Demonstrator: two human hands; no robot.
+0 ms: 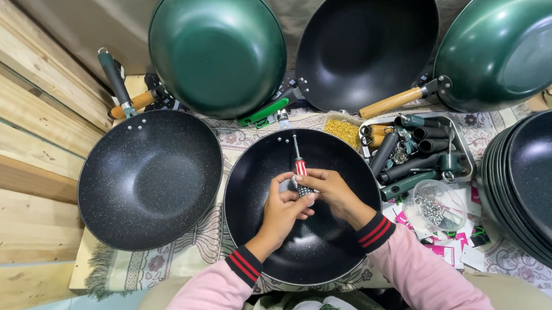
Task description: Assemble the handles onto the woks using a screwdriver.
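Now I keep both hands, left hand [284, 207] & right hand [325, 187], fingers closed on screwdriver [300, 170], shaft approx. in line w/ rim screw of black wok [256, 240], pressing steady.

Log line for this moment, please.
left hand: grips screwdriver | right hand: grips screwdriver | tip: at rim of black pan | handles tray: right of pan

Screwdriver [299, 166] grip largely hidden by both hands; stacked pans [544, 188] cut off by the right edge; small metal parts in the clear bowl [435, 207] too small to identify.
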